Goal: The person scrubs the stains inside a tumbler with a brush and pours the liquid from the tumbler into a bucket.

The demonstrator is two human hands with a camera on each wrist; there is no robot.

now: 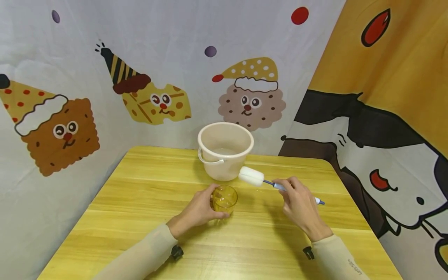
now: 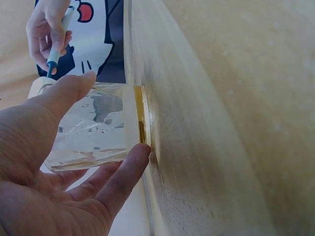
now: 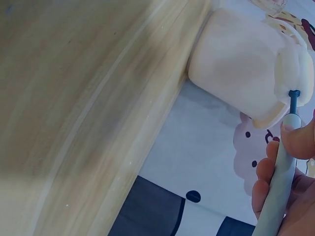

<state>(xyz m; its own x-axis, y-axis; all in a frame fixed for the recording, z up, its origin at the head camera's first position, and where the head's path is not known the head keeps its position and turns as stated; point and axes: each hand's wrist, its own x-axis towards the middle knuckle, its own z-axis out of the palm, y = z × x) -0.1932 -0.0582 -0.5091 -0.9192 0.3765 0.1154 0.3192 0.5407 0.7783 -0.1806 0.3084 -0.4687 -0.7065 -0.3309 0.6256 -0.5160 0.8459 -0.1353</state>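
An amber see-through cup is gripped between the thumb and fingers of the left hand, just in front of the cream bucket. Off the bucket's front right, a brush (its sponge head is white) is held in the curled fingers of the right hand. The bucket is borne by a wooden table.

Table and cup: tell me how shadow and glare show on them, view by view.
Head view: a soft shadow on the table near the right grip, with pale glare toward the near edge; left wrist view: patchy reflections on the clear cup, the table hazy and soft; right wrist view: broad, soft-edged shadows across the table.
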